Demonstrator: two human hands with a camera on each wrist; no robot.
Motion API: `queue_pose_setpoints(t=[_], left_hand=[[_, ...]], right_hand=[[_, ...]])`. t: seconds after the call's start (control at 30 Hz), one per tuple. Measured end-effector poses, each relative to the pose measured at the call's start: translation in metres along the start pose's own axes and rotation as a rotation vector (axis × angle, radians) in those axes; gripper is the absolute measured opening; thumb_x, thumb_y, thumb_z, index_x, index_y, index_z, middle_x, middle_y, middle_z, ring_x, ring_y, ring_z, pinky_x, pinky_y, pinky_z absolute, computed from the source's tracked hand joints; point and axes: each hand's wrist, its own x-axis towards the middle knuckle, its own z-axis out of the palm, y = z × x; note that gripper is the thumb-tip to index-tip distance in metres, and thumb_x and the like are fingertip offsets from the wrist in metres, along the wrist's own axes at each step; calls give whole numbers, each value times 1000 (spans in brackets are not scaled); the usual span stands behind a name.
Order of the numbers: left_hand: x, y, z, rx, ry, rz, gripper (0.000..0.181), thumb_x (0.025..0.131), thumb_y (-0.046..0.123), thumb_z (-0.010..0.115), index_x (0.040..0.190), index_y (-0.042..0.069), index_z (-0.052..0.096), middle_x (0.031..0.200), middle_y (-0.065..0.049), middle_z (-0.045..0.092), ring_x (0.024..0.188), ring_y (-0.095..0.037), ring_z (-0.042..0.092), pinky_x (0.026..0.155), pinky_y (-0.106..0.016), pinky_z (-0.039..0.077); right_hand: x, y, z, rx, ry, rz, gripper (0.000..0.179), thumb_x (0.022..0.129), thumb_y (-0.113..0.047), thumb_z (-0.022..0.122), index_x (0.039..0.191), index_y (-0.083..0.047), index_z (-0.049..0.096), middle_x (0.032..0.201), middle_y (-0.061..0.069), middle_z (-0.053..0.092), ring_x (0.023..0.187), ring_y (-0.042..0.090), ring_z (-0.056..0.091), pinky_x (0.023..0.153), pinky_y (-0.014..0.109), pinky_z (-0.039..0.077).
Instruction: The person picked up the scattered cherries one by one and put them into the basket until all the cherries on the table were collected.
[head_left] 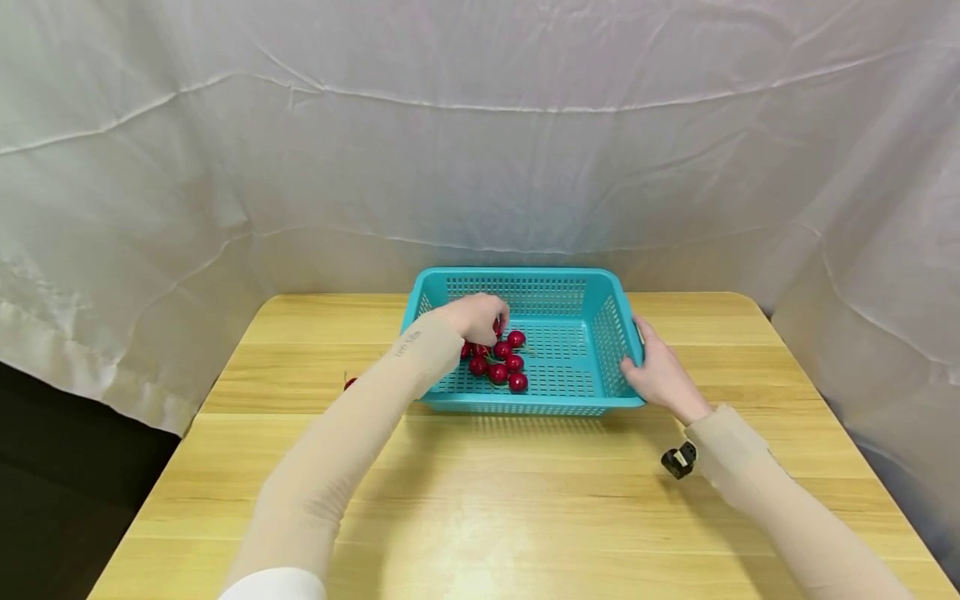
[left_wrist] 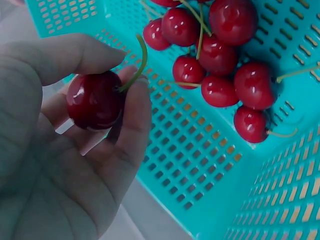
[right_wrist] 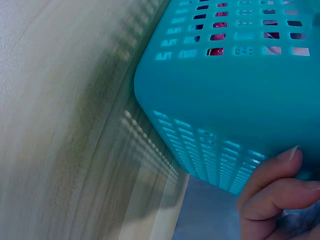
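A turquoise perforated plastic basket (head_left: 525, 272) stands on the wooden table with several red cherries (head_left: 498, 372) in its left half. My left hand (head_left: 474, 317) is above those cherries, inside the basket. Between thumb and fingers it pinches one dark red cherry (left_wrist: 95, 101), whose green stem points up. At the basket's right end, my right hand (head_left: 660, 371) grips the rim. From the right wrist view, curled fingers (right_wrist: 280, 195) lie against the basket's outer wall. Part of the cherry pile is hidden behind the left hand.
Left of the basket, a cherry (head_left: 349, 383) lies on the table (head_left: 480, 500), partly covered by the left forearm. A pale cloth (head_left: 480, 150) hangs behind the table. A small black device (head_left: 678, 460) is at the right wrist.
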Motion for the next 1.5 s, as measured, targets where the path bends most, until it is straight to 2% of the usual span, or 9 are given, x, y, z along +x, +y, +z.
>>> queue_pose_setpoints(t=[0.13, 0.27, 0.47, 0.63, 0.77, 0.93, 1.03, 1.3, 1.5], left_hand=[[5, 2, 6, 20, -14, -15, 28, 89, -4, 52, 112, 7, 65, 103, -4, 57, 88, -18, 47, 69, -29, 41], [10, 4, 12, 49, -7, -23, 19, 90, -4, 53, 99, 10, 61, 95, -5, 56, 85, -19, 46, 69, -29, 40], [13, 6, 17, 48, -28, -46, 18, 91, -3, 56, 89, 15, 56, 97, -3, 56, 87, -19, 46, 69, -28, 41], [13, 7, 19, 72, -35, -50, 15, 91, -1, 58, 99, 12, 61, 97, -3, 55, 85, -18, 46, 69, -29, 41], [15, 6, 19, 82, -43, -56, 23, 92, 0, 58, 112, 9, 64, 98, -3, 55, 86, -18, 46, 70, -29, 41], [16, 5, 20, 88, -48, -59, 31, 92, 0, 57, 122, 10, 63, 111, -4, 59, 91, -19, 48, 71, -28, 41], [16, 4, 20, 96, -45, -62, 33, 92, 1, 58, 122, 11, 63, 115, -5, 60, 94, -19, 50, 71, -27, 42], [16, 1, 21, 89, -44, -75, 27, 92, 1, 60, 118, 9, 65, 104, -3, 58, 91, -19, 48, 71, -27, 43], [13, 1, 19, 91, -44, -69, 28, 93, 1, 58, 118, 10, 67, 109, -3, 62, 92, -19, 50, 74, -28, 44]], right_hand=[[0, -1, 0, 0, -3, 6, 81, 95, -10, 50, 161, 2, 5, 142, 43, 44, 110, 49, 62, 80, 51, 59], [0, -1, 0, 1, -3, 7, 81, 95, -10, 50, 161, 2, 5, 140, 44, 45, 108, 48, 63, 79, 50, 59], [0, -1, 1, -4, 4, 2, 80, 94, -11, 50, 161, 2, 6, 138, 43, 47, 106, 47, 64, 77, 49, 59], [-1, -1, 1, -3, 3, 2, 80, 94, -11, 49, 161, 2, 6, 139, 43, 46, 107, 48, 63, 78, 50, 59], [-1, -1, 1, -1, -1, 6, 80, 95, -11, 49, 161, 2, 5, 140, 44, 45, 110, 50, 62, 78, 50, 60], [-1, -2, 0, 1, -5, 10, 80, 95, -11, 49, 161, 2, 5, 141, 44, 44, 111, 51, 62, 79, 51, 60], [-1, -2, 1, -2, -2, 8, 80, 95, -11, 49, 160, 3, 5, 141, 44, 44, 110, 50, 62, 79, 51, 60], [0, -2, 1, -7, 2, 8, 80, 95, -12, 49, 160, 2, 5, 141, 43, 45, 110, 49, 62, 81, 52, 59], [0, -3, 2, -12, 5, 7, 80, 95, -12, 49, 161, 2, 6, 140, 43, 45, 109, 48, 62, 81, 52, 58]])
